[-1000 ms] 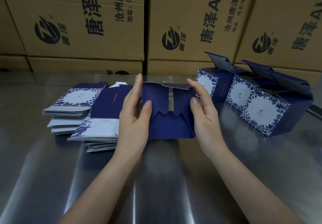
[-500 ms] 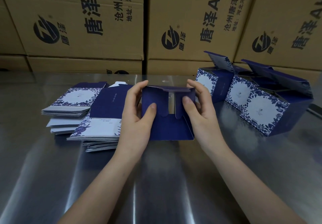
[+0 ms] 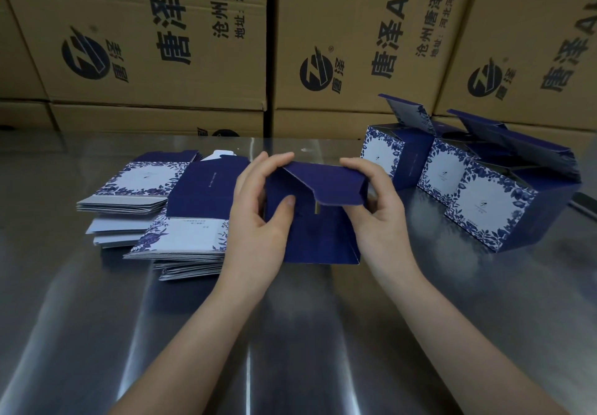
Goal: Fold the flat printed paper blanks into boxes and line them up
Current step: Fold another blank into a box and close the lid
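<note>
A second ago the two end flaps of the half-folded box [image 3: 319, 240] stand up with a wide gap between them; now they are bent down and lapped, the right flap [image 3: 336, 187] lying over the left one, and only a thin pale slit shows below their meeting edge. The box sits in the same spot on the steel table [image 3: 290, 343], its lower edge on the surface, between the stacks of flat blanks [image 3: 181, 237] on the left and the three finished boxes [image 3: 452, 175] lined up on the right.

The fingers of both hands, straighter before, are now hooked over the top edge. The left hand [image 3: 258, 217] grips the left side, with its thumb pressed flat on the near blue face and its fingers curled over the top corner. The right hand [image 3: 384, 217] clasps the right side, with its fingers bent over the top edge onto the folded flap. Both forearms reach in from the bottom of the view.

The right thumb is tucked beside the flap and hard to make out. The far side of the box is hidden. The left hand covers part of the nearest blank stack. The brown cartons [image 3: 155, 36] behind are cut off at the top
</note>
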A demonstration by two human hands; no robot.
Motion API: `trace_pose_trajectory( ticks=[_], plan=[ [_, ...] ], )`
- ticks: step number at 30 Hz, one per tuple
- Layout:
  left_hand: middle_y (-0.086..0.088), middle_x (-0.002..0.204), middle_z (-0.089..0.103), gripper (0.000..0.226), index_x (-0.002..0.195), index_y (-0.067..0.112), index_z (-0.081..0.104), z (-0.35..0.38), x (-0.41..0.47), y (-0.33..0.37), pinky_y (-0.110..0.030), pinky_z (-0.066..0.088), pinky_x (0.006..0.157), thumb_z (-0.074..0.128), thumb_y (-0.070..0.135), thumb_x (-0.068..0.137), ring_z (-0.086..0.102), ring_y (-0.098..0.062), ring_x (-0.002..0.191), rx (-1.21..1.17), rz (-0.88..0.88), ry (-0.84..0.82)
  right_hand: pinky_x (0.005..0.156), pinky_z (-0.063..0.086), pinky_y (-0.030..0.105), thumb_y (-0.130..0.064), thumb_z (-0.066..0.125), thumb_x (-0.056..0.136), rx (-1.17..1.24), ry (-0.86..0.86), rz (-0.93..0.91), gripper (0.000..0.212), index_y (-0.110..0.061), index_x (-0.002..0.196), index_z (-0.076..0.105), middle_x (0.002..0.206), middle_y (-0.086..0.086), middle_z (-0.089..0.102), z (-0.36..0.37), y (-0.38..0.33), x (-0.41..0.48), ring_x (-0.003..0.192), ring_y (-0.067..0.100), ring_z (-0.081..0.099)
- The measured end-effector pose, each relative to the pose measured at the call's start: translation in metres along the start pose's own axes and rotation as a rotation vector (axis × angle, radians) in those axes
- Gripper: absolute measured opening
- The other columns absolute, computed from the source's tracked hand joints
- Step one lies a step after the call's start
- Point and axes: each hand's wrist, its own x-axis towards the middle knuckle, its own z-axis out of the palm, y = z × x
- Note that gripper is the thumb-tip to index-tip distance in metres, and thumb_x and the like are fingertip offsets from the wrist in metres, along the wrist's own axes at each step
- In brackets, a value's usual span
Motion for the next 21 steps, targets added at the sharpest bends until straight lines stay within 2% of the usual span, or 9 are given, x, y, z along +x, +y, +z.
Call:
trace_pose_trajectory(
  ticks=[3,6,8,10,12,16,19,21],
  plan=[
    [0.0,0.138,0.052,0.054,0.118,0.034,0.058,-0.001,0.001,0.001,-0.044,0.037,0.113,0.053,-0.013,0.091,0.04,-0.015,0.139,-0.043,-0.031,0.02,0.109,0.038,0.049,-0.011,0.045,0.097,-0.028,-0.022,0.032,0.033,-0.031,0.12,0.06,0.134,-0.004,0.055,0.0,-0.002,0.0,0.129,0.015,0.048],
    [0.001,0.133,0.056,0.051,0.114,0.031,0.06,-0.002,0.003,0.002,-0.046,0.038,0.112,0.053,-0.013,0.091,0.043,-0.016,0.136,-0.085,-0.056,0.037,0.115,0.031,0.046,-0.026,0.035,0.095,-0.045,-0.094,0.023,0.038,-0.039,0.124,0.056,0.14,-0.016,0.048,-0.004,-0.003,0.0,0.138,0.004,0.036],
    [0.005,0.13,0.058,0.049,0.113,0.031,0.061,-0.003,0.003,0.002,-0.045,0.037,0.113,0.05,-0.012,0.092,0.043,-0.015,0.136,-0.099,-0.071,0.05,0.117,0.028,0.042,-0.043,0.041,0.093,-0.055,-0.151,0.009,0.036,-0.043,0.127,0.051,0.142,-0.023,0.043,-0.005,-0.002,0.001,0.14,-0.001,0.031],
    [0.007,0.128,0.059,0.045,0.113,0.031,0.063,-0.003,0.003,0.003,-0.046,0.035,0.114,0.045,-0.003,0.089,0.042,-0.016,0.137,-0.135,-0.095,0.062,0.118,0.028,0.039,-0.05,0.053,0.085,-0.114,-0.205,-0.002,0.046,-0.047,0.13,0.046,0.143,-0.031,0.036,-0.007,0.0,0.002,0.141,-0.004,0.027],
    [0.005,0.131,0.058,0.043,0.114,0.03,0.064,-0.004,0.002,0.003,-0.046,0.034,0.114,0.044,0.01,0.081,0.041,-0.017,0.137,-0.169,-0.104,0.057,0.116,0.031,0.043,-0.045,0.066,0.081,-0.175,-0.237,-0.034,0.059,-0.046,0.135,0.042,0.141,-0.039,0.032,-0.008,0.004,0.002,0.142,-0.002,0.026],
    [0.004,0.143,0.048,0.051,0.127,0.032,0.054,-0.006,0.0,0.004,-0.044,0.034,0.115,0.057,0.013,0.08,0.037,-0.013,0.141,-0.077,-0.064,-0.044,0.11,0.039,0.046,-0.043,0.073,0.077,-0.231,-0.179,-0.091,0.068,-0.043,0.137,0.041,0.142,-0.027,0.038,-0.011,0.009,0.004,0.137,0.002,0.035],
    [0.005,0.152,0.038,0.066,0.134,0.039,0.045,-0.009,0.0,0.003,-0.045,0.031,0.117,0.063,0.011,0.077,0.029,-0.012,0.145,0.035,-0.038,-0.097,0.109,0.041,0.041,-0.046,0.074,0.075,-0.248,-0.141,-0.088,0.072,-0.052,0.136,0.037,0.139,-0.031,0.04,-0.01,0.01,0.004,0.133,-0.003,0.037],
    [0.007,0.156,0.032,0.076,0.137,0.044,0.039,-0.011,0.002,0.001,-0.043,0.028,0.119,0.067,0.006,0.079,0.024,-0.007,0.147,0.111,-0.023,-0.109,0.11,0.039,0.034,-0.042,0.075,0.074,-0.262,-0.127,-0.084,0.074,-0.053,0.136,0.035,0.138,-0.033,0.039,-0.009,0.01,0.003,0.132,-0.008,0.036]
  ],
)
